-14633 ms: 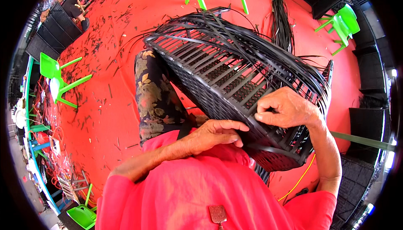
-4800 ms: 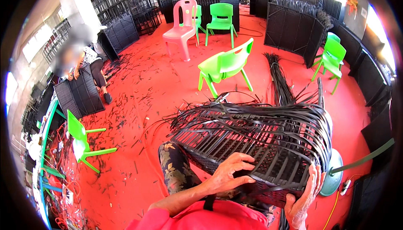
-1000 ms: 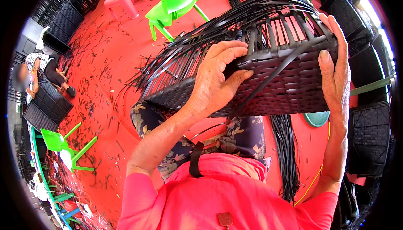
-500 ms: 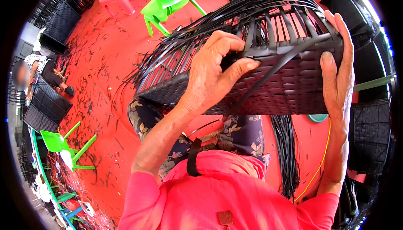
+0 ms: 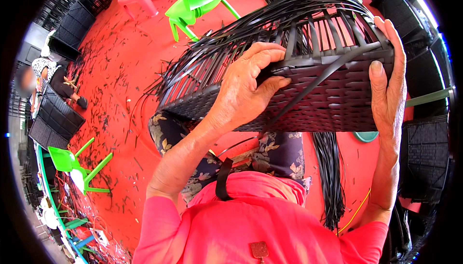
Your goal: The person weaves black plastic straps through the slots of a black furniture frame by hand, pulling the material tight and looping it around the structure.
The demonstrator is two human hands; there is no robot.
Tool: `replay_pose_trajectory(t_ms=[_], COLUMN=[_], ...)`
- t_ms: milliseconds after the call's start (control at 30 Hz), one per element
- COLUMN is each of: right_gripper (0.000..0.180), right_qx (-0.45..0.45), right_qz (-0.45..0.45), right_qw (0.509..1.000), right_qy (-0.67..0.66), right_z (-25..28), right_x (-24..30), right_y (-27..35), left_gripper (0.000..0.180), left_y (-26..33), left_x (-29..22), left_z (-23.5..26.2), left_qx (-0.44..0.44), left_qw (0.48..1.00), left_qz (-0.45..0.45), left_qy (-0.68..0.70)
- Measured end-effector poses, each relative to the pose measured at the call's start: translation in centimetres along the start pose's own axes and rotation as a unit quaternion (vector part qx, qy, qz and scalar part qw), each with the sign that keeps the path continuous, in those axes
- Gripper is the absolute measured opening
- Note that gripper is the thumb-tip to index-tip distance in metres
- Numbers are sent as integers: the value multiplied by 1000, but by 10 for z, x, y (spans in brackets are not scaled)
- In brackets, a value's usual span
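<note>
"Is it bright?"
"Very: the red floor (image 5: 120,136) glows, and a white strip of glare (image 5: 426,12) burns along the right rim."
"Any sheen?"
"Yes, on the black wicker (image 5: 328,95). The outer edges bend, corners go black; the co-worker's head (image 5: 24,81) is blurred."

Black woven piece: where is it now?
In the head view, the black woven piece is upper right of centre, above the floral trousers, left hand at its near upper edge, right hand at its right end.

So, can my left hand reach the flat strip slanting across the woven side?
Probably yes: the strip slants just right of your left hand, with nothing visible between them.
</note>
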State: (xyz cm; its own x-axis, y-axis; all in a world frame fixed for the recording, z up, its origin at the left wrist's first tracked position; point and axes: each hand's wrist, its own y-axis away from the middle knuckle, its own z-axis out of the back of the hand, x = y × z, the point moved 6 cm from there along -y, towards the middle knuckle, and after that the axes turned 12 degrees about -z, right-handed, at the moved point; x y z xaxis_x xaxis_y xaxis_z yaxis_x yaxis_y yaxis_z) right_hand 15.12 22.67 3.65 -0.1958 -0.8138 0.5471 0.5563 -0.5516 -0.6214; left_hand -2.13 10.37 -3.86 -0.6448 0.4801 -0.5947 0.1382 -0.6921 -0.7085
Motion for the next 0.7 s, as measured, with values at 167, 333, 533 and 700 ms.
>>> replay_pose_trajectory(t_ms=[167, 333, 533, 700], right_gripper=[58, 53, 53, 55], right_qx=[91, -4, 14, 11], right_qz=[-110, 18, -17, -4], right_qw=[989, 999, 1000, 1000], right_qy=[-33, 45, 19, 25], right_z=[-4, 3, 0, 0], right_x=[-4, -2, -5, -3], right_y=[2, -3, 7, 7], left_gripper=[30, 31, 32, 29], left_y=[1, -4, 1, 5], left_x=[-1, 4, 26, 26], left_z=[-1, 0, 0, -3], left_qx=[-34, -30, 77, 34], left_qw=[999, 999, 955, 939], left_qz=[-6, 11, 145, 170], left_qy=[-10, 7, 248, 296])
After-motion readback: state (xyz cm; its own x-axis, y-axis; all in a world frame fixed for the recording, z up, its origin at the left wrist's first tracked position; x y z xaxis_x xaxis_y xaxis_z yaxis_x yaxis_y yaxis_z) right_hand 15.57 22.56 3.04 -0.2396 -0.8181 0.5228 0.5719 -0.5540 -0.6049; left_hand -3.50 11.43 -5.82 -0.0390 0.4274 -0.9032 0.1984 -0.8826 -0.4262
